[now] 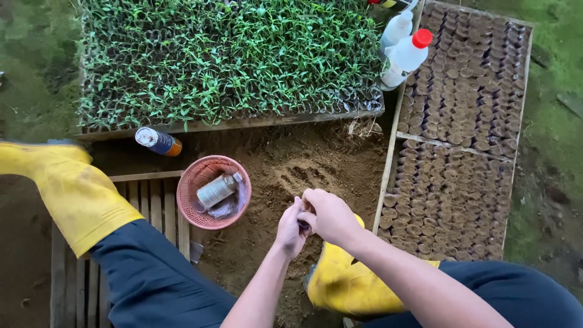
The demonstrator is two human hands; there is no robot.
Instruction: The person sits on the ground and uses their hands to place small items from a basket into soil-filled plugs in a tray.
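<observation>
At lower centre, the left hand (pixel 291 229) and right hand (pixel 328 214) press together, fingers closed around a small dark object (pixel 303 225) too hidden to identify, above loose soil (pixel 291 164). A pink basket (pixel 188 188) holding a bottle (pixel 217 190) sits just left.

Round pink plastic mesh basket (pixel 212 191): matt, perforated. Yellow rubber boots (pixel 73 191): smooth, soil-smeared. Slatted wooden pallet (pixel 149 200): rough, unfinished. Loose brown soil (pixel 303 170): granular, matt.

Something small and dark, unidentifiable, mostly hidden between the left hand (pixel 291 229) and right hand (pixel 328 214).
</observation>
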